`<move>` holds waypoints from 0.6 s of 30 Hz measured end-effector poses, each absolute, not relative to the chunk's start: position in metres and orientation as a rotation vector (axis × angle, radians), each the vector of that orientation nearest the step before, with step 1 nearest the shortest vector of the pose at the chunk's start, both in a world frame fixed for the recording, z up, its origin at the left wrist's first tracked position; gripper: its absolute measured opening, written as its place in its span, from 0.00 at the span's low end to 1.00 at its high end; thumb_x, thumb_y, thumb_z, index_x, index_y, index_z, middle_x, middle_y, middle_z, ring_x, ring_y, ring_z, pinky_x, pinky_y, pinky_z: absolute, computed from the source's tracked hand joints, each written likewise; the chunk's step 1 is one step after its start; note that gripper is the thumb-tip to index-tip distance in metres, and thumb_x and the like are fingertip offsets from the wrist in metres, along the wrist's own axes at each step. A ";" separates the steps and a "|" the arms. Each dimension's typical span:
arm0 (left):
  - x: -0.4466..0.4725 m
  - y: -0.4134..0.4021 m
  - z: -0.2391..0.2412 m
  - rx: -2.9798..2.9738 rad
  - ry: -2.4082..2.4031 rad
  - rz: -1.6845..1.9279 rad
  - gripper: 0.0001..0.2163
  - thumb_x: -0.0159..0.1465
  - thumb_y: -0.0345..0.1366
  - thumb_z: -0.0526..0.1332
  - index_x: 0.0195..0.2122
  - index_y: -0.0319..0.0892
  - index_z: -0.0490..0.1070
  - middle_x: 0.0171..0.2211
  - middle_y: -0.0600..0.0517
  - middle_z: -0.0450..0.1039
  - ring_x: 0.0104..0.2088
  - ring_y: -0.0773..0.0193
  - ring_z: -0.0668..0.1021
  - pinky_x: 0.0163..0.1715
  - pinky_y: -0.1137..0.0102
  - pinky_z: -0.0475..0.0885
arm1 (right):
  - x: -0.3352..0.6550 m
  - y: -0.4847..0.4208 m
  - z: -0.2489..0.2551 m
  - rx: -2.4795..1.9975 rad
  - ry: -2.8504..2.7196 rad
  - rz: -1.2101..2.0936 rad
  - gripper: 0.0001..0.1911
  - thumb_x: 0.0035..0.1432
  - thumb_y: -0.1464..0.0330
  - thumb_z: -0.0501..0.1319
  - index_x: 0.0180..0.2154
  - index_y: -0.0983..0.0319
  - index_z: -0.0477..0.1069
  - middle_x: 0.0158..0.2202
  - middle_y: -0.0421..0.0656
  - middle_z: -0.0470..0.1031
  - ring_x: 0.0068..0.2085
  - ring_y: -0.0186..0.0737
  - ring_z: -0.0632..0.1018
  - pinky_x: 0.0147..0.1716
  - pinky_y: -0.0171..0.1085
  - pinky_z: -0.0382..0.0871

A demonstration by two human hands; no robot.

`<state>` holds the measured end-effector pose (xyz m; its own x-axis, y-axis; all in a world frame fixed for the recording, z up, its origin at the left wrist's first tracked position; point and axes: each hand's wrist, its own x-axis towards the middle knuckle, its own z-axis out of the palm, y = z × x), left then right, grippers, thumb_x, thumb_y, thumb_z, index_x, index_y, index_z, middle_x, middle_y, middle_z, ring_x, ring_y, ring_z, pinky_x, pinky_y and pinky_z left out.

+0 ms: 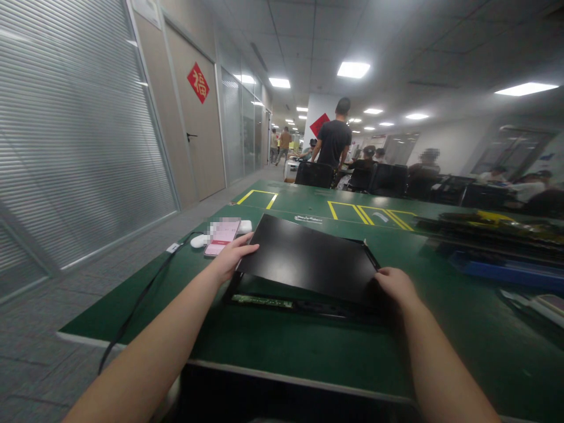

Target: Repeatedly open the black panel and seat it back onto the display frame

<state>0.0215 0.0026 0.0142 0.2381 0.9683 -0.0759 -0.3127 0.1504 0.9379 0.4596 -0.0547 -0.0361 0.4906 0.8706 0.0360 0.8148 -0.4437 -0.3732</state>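
A thin black flat panel (304, 255) is tilted up off a black frame (299, 302) that lies on the green table (273, 341). A green circuit strip shows along the frame's near edge. My left hand (232, 255) grips the panel's left edge, fingers closed over it. My right hand (396, 283) holds the panel's near right corner, fingers curled under it.
A pink phone (221, 236) and a white earbud case (199, 241) lie left of the panel, with a black cable (141, 299) running off the table's edge. Stacked boards and a blue tray (506, 267) sit at the right. People stand and sit beyond the table.
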 end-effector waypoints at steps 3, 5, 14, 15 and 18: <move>0.023 -0.001 0.018 1.017 0.807 1.138 0.28 0.48 0.29 0.71 0.52 0.42 0.76 0.42 0.46 0.82 0.40 0.53 0.83 0.34 0.70 0.77 | 0.460 -0.054 -0.036 -2.412 -1.397 0.220 0.19 0.55 0.63 0.56 0.43 0.61 0.80 0.45 0.51 0.80 0.48 0.52 0.79 0.44 0.41 0.71; 0.023 -0.002 0.018 1.040 0.787 1.150 0.28 0.48 0.30 0.72 0.53 0.42 0.75 0.44 0.46 0.81 0.42 0.53 0.82 0.35 0.69 0.77 | 0.460 -0.054 -0.036 -2.399 -1.387 0.232 0.20 0.55 0.63 0.56 0.45 0.61 0.79 0.46 0.51 0.79 0.49 0.52 0.78 0.45 0.42 0.71; 0.025 -0.006 0.020 1.146 0.644 1.227 0.35 0.48 0.33 0.73 0.59 0.41 0.70 0.52 0.45 0.77 0.51 0.47 0.78 0.49 0.61 0.74 | 0.462 -0.050 -0.035 -2.304 -1.230 0.252 0.23 0.59 0.60 0.55 0.49 0.66 0.77 0.47 0.54 0.78 0.48 0.52 0.78 0.47 0.44 0.71; 0.025 -0.006 0.020 1.145 0.651 1.233 0.35 0.48 0.33 0.73 0.59 0.41 0.70 0.52 0.45 0.77 0.51 0.46 0.78 0.50 0.60 0.74 | 0.463 -0.050 -0.035 -2.277 -1.204 0.253 0.22 0.58 0.59 0.55 0.46 0.65 0.78 0.45 0.54 0.79 0.47 0.52 0.79 0.46 0.44 0.72; 0.025 -0.006 0.020 1.132 0.680 1.235 0.35 0.48 0.33 0.72 0.60 0.41 0.69 0.51 0.45 0.77 0.52 0.47 0.77 0.51 0.61 0.73 | 0.466 -0.050 -0.037 -2.169 -1.065 0.299 0.18 0.54 0.59 0.59 0.39 0.62 0.80 0.40 0.51 0.81 0.44 0.51 0.80 0.42 0.43 0.73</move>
